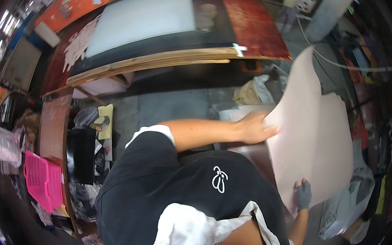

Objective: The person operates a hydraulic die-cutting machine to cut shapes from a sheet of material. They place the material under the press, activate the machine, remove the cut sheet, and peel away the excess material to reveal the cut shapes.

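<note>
On the wide, reddish-brown and black table (255,24) there lies a pale sheet (143,19); left of it are pinkish strips (80,44), perhaps scraps, somewhat blurred.

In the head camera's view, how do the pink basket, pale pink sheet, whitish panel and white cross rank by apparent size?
Largest to smallest, as they look here:
1. pale pink sheet
2. whitish panel
3. pink basket
4. white cross

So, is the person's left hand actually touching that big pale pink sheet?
Touching. The head view shows the left hand at the edge of the pale pink sheet, its thumb lying over the sheet's surface.
</note>
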Demonstrator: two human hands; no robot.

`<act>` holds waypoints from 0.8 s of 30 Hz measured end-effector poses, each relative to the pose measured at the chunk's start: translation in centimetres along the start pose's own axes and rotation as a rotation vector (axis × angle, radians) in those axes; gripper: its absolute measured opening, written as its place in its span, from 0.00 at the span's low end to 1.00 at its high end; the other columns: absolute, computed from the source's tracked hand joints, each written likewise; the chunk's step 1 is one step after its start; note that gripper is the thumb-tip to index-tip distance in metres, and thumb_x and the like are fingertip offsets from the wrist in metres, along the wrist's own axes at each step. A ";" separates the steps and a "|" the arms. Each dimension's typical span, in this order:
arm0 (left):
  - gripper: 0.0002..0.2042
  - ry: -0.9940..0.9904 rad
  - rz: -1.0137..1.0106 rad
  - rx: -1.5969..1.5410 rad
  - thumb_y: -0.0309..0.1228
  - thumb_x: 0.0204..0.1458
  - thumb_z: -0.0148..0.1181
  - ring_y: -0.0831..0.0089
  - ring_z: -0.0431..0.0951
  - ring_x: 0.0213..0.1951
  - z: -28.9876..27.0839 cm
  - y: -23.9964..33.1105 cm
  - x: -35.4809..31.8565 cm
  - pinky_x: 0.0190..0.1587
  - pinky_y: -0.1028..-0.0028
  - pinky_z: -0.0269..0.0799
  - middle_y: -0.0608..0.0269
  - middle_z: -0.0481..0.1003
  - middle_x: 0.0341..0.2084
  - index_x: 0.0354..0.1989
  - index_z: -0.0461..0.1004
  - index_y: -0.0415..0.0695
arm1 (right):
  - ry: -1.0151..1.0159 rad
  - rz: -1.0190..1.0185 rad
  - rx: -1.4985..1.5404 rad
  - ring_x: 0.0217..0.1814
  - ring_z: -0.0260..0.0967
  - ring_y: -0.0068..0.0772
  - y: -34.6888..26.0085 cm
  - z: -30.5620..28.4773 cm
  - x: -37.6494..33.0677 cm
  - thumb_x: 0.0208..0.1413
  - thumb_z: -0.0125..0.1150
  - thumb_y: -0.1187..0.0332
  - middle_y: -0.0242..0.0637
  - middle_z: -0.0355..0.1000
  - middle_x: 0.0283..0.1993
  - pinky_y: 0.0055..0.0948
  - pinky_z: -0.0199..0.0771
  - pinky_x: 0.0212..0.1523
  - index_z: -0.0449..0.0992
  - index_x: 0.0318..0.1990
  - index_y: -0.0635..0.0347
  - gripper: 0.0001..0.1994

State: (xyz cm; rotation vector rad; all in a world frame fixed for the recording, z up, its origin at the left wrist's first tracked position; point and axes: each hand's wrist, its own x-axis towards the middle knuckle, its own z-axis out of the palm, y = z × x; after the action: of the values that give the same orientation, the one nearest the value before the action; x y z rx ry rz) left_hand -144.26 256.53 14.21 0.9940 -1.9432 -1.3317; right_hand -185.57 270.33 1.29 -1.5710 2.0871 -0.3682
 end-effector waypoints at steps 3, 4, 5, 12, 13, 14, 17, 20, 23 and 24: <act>0.13 0.332 0.352 0.299 0.35 0.53 0.48 0.47 0.74 0.36 -6.2 0.8 -1.0 0.39 0.56 0.68 0.46 0.75 0.30 0.40 0.70 0.38 | 0.043 -0.256 -0.287 0.66 0.51 0.55 -7.0 7.0 -3.0 0.52 0.54 0.50 0.59 0.58 0.61 0.43 0.49 0.66 0.60 0.59 0.69 0.34; 0.11 0.398 0.457 0.321 0.32 0.53 0.47 0.49 0.74 0.33 -8.1 1.2 -1.7 0.34 0.56 0.68 0.48 0.74 0.29 0.40 0.69 0.39 | 0.014 -0.297 -0.262 0.66 0.52 0.55 -9.6 9.2 -4.0 0.52 0.55 0.51 0.59 0.58 0.61 0.44 0.50 0.65 0.60 0.60 0.68 0.34; 0.10 0.379 0.505 0.374 0.32 0.52 0.48 0.49 0.74 0.32 -10.1 1.4 -2.3 0.33 0.57 0.68 0.49 0.74 0.27 0.38 0.69 0.39 | -0.077 -0.358 -0.242 0.66 0.52 0.55 -12.4 11.6 -4.9 0.52 0.56 0.51 0.58 0.58 0.61 0.44 0.51 0.65 0.60 0.60 0.68 0.34; 0.06 0.234 0.753 0.680 0.30 0.42 0.56 0.53 0.76 0.25 -23.5 4.1 -6.2 0.26 0.60 0.70 0.56 0.74 0.20 0.26 0.70 0.41 | 0.250 -0.761 0.020 0.68 0.50 0.51 -37.3 9.1 0.7 0.54 0.56 0.53 0.53 0.52 0.66 0.42 0.51 0.65 0.52 0.64 0.68 0.36; 0.06 0.197 0.765 0.706 0.29 0.40 0.56 0.54 0.76 0.26 -24.4 4.7 -7.2 0.26 0.60 0.70 0.56 0.74 0.20 0.26 0.70 0.42 | 0.335 -0.841 0.216 0.69 0.49 0.47 -41.4 6.8 2.4 0.55 0.53 0.48 0.51 0.51 0.67 0.41 0.49 0.66 0.51 0.64 0.68 0.38; 0.06 0.156 0.773 0.739 0.28 0.39 0.56 0.55 0.77 0.26 -24.8 5.4 -8.3 0.27 0.61 0.71 0.56 0.75 0.21 0.26 0.70 0.42 | 0.340 -0.912 0.448 0.69 0.48 0.44 -44.9 5.1 3.2 0.56 0.48 0.45 0.49 0.51 0.67 0.41 0.47 0.67 0.50 0.65 0.68 0.39; 0.05 0.179 0.907 0.741 0.27 0.38 0.55 0.57 0.77 0.26 -25.1 6.9 -12.9 0.26 0.62 0.71 0.57 0.74 0.21 0.26 0.70 0.43 | 0.258 -1.270 0.452 0.67 0.50 0.44 -53.3 1.4 3.6 0.54 0.48 0.43 0.47 0.53 0.66 0.40 0.48 0.66 0.56 0.61 0.68 0.38; 0.05 0.274 1.054 0.576 0.26 0.40 0.54 0.58 0.76 0.26 -24.8 7.6 -17.5 0.25 0.62 0.70 0.57 0.74 0.22 0.27 0.69 0.42 | 0.418 -1.227 0.402 0.59 0.60 0.49 -56.3 -0.3 1.5 0.55 0.49 0.45 0.54 0.62 0.57 0.45 0.62 0.57 0.62 0.56 0.70 0.34; 0.09 0.293 1.154 0.403 0.23 0.43 0.54 0.59 0.75 0.25 -24.5 8.2 -20.9 0.24 0.63 0.69 0.57 0.74 0.24 0.35 0.70 0.40 | 0.697 -1.733 0.290 0.49 0.68 0.53 -54.7 -1.3 -1.3 0.57 0.52 0.49 0.61 0.67 0.49 0.45 0.71 0.47 0.66 0.50 0.75 0.30; 0.12 0.312 1.171 0.353 0.23 0.44 0.55 0.59 0.75 0.25 -24.3 8.4 -21.7 0.24 0.64 0.69 0.57 0.74 0.25 0.39 0.71 0.39 | 0.746 -1.809 0.264 0.49 0.68 0.54 -53.7 -1.9 -2.1 0.54 0.57 0.49 0.63 0.68 0.48 0.46 0.73 0.46 0.67 0.48 0.75 0.30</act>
State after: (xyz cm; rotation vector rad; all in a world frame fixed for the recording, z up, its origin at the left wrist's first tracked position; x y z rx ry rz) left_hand -115.13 264.03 29.22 0.0530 -1.9683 -0.1667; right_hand -142.35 256.13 29.92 -2.8871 0.1546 -1.8445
